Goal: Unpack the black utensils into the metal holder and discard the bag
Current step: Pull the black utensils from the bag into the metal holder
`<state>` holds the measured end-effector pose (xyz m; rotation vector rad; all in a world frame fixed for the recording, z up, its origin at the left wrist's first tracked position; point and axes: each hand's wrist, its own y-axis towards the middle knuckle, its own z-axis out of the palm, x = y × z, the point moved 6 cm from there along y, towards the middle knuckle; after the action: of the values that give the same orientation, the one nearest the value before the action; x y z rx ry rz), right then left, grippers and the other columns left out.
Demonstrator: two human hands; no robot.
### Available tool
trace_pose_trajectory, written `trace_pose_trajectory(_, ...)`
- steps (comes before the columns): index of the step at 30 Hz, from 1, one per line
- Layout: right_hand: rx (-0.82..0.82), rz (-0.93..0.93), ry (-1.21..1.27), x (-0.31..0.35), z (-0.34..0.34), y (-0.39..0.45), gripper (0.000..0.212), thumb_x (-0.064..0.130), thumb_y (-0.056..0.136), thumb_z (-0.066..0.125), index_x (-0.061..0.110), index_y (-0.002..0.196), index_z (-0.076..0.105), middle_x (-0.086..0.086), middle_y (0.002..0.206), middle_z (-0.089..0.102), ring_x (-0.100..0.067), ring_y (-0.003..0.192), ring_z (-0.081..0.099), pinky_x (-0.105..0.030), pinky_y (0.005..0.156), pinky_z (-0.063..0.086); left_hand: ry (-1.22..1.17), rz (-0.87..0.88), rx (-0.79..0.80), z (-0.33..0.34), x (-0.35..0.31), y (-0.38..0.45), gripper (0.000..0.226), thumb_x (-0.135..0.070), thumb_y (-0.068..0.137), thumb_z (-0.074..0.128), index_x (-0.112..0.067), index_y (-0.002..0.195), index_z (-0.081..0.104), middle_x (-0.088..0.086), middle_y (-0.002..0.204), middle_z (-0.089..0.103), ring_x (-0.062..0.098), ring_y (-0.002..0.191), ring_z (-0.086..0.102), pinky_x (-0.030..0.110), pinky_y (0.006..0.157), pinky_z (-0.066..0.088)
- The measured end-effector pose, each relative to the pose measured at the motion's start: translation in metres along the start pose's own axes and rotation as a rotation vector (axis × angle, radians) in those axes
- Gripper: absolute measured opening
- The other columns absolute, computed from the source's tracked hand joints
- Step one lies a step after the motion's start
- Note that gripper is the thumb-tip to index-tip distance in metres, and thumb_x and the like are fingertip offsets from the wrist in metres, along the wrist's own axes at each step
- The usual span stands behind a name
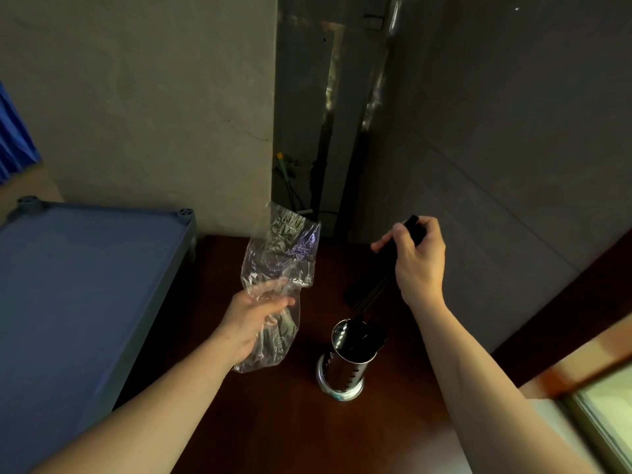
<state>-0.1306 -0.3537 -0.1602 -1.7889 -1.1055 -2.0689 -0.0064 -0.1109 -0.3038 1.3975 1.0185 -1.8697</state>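
Observation:
My right hand grips a bundle of black utensils near its upper end. The bundle slants down to the left, its lower tips just above the rim of the metal holder. That perforated steel cylinder stands upright on the dark wooden table, and something black shows inside it. My left hand holds a crumpled clear plastic bag left of the holder. The bag stands up above my fingers and looks empty.
A blue cot with a grey frame sits against the table's left side. Grey walls meet in a corner behind the table, with cables in the gap. A window frame crosses the lower right.

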Motion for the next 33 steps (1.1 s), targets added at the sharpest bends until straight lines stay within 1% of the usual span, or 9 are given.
trace_pose_trajectory(3,0.021,0.031,-0.119,-0.025,0.001,-0.017,0.012,0.021,0.101,0.059,0.03,0.095,0.053,0.002,0.079,0.075,-0.019,0.073,0.077,-0.037,0.067,0.061,-0.012,0.005,0.013,0.003,0.0,0.0,0.04,-0.007,0.085,0.075,-0.018,0.123,0.067,0.011,0.103,0.079,0.022,0.108,0.07,0.051,0.112,0.039)
trace_pose_trajectory(8,0.061,0.075,-0.255,-0.063,0.007,-0.045,0.017,0.026,0.102,0.058,0.04,0.095,0.05,0.01,0.079,0.076,-0.004,0.062,0.07,-0.016,0.048,0.048,-0.048,-0.014,0.008,0.006,-0.001,-0.006,0.039,-0.004,0.086,0.072,-0.017,0.123,0.066,0.011,0.101,0.078,0.022,0.091,0.067,0.054,0.11,0.041)
trace_pose_trajectory(14,0.089,0.104,-0.305,-0.1,0.011,-0.063,0.021,0.028,0.102,0.058,0.046,0.095,0.048,0.016,0.083,0.075,-0.003,0.075,0.071,-0.016,0.058,0.052,-0.053,-0.018,0.0,0.003,-0.001,-0.014,0.035,-0.003,0.087,0.071,-0.02,0.118,0.069,0.012,0.102,0.077,0.025,0.095,0.064,0.052,0.11,0.04)
trace_pose_trajectory(17,0.105,0.129,-0.308,-0.119,0.013,-0.073,0.02,0.025,0.102,0.058,0.042,0.096,0.049,0.017,0.085,0.075,0.001,0.081,0.071,-0.011,0.063,0.049,-0.039,-0.03,0.012,0.003,0.004,-0.015,0.036,-0.004,0.087,0.072,-0.021,0.12,0.068,0.011,0.103,0.077,0.022,0.091,0.065,0.049,0.103,0.045)
trace_pose_trajectory(19,0.106,0.155,-0.302,-0.131,0.013,-0.08,0.017,0.024,0.102,0.058,0.039,0.1,0.05,0.012,0.08,0.075,0.003,0.082,0.07,-0.01,0.064,0.047,-0.027,-0.034,0.026,0.003,0.007,-0.015,0.036,-0.006,0.088,0.072,-0.023,0.119,0.068,0.009,0.103,0.078,0.019,0.089,0.066,0.047,0.097,0.047)
trace_pose_trajectory(21,0.113,0.183,-0.296,-0.143,0.013,-0.087,0.009,0.023,0.102,0.058,0.028,0.107,0.052,0.007,0.078,0.074,0.004,0.081,0.07,-0.011,0.066,0.046,-0.018,-0.029,0.031,0.003,0.008,-0.015,0.035,-0.006,0.088,0.072,-0.025,0.117,0.07,0.009,0.103,0.078,0.019,0.09,0.066,0.047,0.095,0.048)
trace_pose_trajectory(24,0.127,0.206,-0.304,-0.152,0.014,-0.092,0.011,0.025,0.102,0.058,0.026,0.11,0.05,0.007,0.081,0.075,0.005,0.082,0.069,-0.011,0.064,0.046,-0.02,-0.029,0.035,0.003,0.01,-0.016,0.035,-0.006,0.088,0.071,-0.026,0.117,0.069,0.009,0.104,0.078,0.018,0.091,0.067,0.046,0.094,0.048)
trace_pose_trajectory(29,0.141,0.229,-0.303,-0.16,0.012,-0.099,0.021,0.026,0.101,0.061,0.041,0.103,0.046,0.008,0.088,0.073,0.005,0.081,0.069,-0.006,0.058,0.048,-0.042,-0.036,0.052,0.01,0.014,-0.017,0.038,-0.006,0.088,0.071,-0.023,0.121,0.068,0.008,0.103,0.078,0.018,0.089,0.067,0.045,0.093,0.048)
trace_pose_trajectory(33,0.165,0.273,-0.343,-0.171,0.011,-0.107,0.022,0.028,0.101,0.06,0.04,0.109,0.044,0.007,0.096,0.071,0.0,0.082,0.069,-0.013,0.056,0.05,-0.041,-0.043,0.047,0.013,0.017,-0.018,0.038,-0.006,0.088,0.071,-0.022,0.121,0.067,0.009,0.103,0.078,0.02,0.092,0.066,0.047,0.095,0.048)
